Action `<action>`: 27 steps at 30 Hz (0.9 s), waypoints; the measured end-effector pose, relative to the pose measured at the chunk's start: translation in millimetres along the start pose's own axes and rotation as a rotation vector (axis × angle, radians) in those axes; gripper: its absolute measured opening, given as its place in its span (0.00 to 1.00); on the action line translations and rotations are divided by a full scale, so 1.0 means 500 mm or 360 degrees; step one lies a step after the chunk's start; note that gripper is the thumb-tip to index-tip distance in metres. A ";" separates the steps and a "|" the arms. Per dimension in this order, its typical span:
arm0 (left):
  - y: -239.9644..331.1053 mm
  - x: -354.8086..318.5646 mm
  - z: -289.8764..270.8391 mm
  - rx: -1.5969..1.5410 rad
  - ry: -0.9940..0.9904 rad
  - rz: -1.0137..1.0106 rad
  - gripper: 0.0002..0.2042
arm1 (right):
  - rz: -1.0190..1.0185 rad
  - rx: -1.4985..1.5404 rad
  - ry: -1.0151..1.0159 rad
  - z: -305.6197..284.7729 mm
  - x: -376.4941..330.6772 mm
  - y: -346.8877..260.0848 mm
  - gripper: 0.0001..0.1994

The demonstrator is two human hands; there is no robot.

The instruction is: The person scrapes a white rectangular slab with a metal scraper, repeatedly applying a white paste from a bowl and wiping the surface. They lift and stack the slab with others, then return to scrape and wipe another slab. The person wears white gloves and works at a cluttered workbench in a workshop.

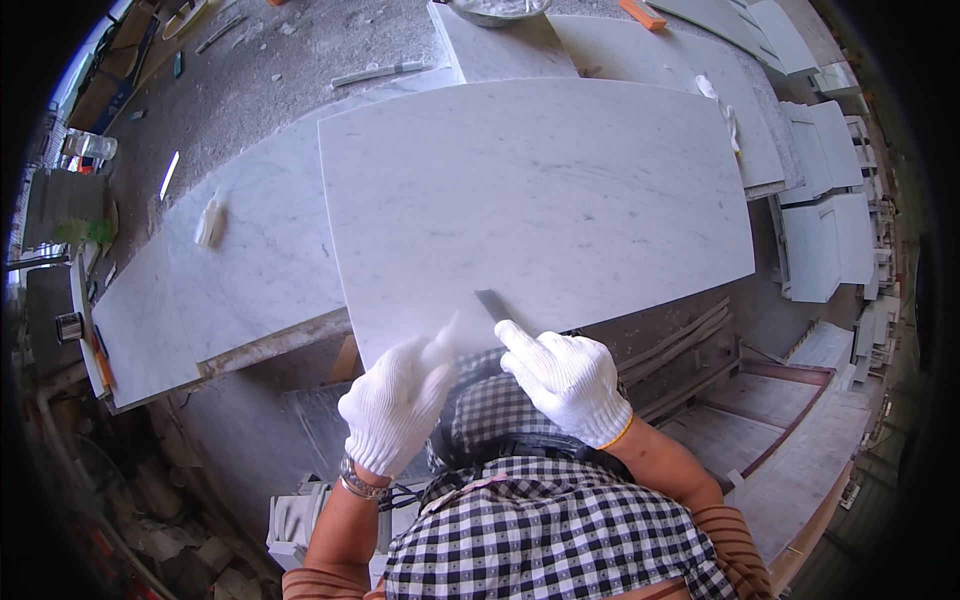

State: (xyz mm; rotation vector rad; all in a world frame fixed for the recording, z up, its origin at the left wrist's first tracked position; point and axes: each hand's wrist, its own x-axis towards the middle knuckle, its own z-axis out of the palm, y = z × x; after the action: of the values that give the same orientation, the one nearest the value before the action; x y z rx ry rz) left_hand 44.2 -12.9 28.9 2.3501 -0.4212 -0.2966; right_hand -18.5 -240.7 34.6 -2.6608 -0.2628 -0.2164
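The right hand [565,382] clamps a grey blade [490,304]; whether the left hand [395,400] is closed, I cannot tell

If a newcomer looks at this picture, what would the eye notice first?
Probably the large pale, grey-veined slab that fills the middle of the view. Next come the right hand, in a white glove, holding a flat grey tool at the slab's near edge, and the gloved left hand to its left. Below them, the black-and-white checked garment stands out.

Both forearms [334,535] [675,462] reach forward, gloved hands [398,405] [567,383] partly curled, side by side.
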 end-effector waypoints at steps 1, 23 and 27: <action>0.002 0.000 -0.001 0.0006 -0.0002 -0.0001 0.21 | 0.0016 0.0002 -0.0005 -0.001 0.000 0.001 0.20; 0.023 0.014 -0.012 0.0091 -0.0114 -0.0058 0.19 | 0.0002 0.0057 0.0041 -0.003 -0.004 0.004 0.20; 0.032 0.020 -0.015 0.0158 -0.0157 -0.0093 0.18 | -0.0017 0.0087 -0.0003 -0.004 -0.007 0.004 0.20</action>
State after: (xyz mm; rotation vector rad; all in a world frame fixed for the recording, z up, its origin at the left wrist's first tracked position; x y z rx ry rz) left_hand 52.1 -23.2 44.3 2.4551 -0.4238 -0.4292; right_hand -21.7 -243.8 34.9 -2.6062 -0.2798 -0.2072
